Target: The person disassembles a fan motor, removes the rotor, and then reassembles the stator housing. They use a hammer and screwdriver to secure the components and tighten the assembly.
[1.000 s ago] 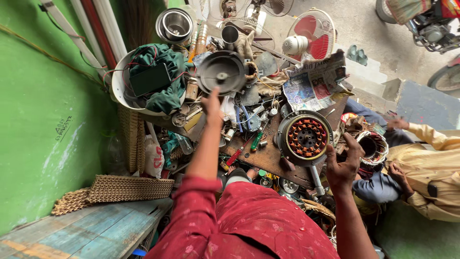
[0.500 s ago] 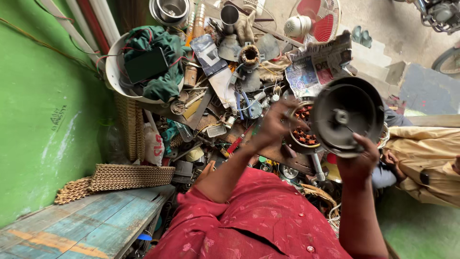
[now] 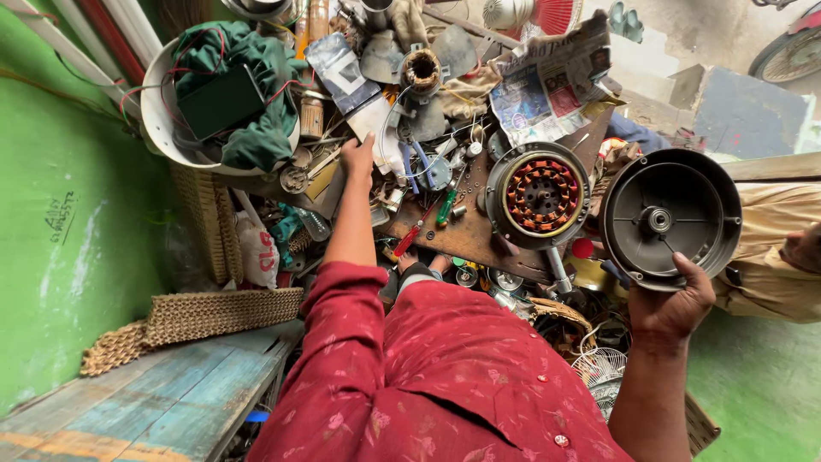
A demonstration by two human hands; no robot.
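I keep my right hand (image 3: 671, 308) clamped on the cover's (image 3: 670, 218) lower rim, off to the right of the stator (image 3: 542, 193) — steady, level. My left hand (image 3: 357, 158) reaches open-fingered into the clutter — slow, no snagging wires.

Grey pouch (image 3: 338, 68) top centre; white red-printed bag (image 3: 256, 252) left.

Left hand (image 3: 357, 158): fingertips lost among the clutter; what they touch cannot be told.
Right hand (image 3: 676, 299): palm hidden behind the round grey cover (image 3: 670, 218).
Counter (image 3: 479, 235): surface mostly buried under parts and tools; front edge hidden by the red garment.
Red fan (image 3: 547, 15): cut off by the top edge.
Wheel (image 3: 791, 53): partly out of view, upper right.
Small parts beside the screwdrivers (image 3: 432, 218): too small to identify.
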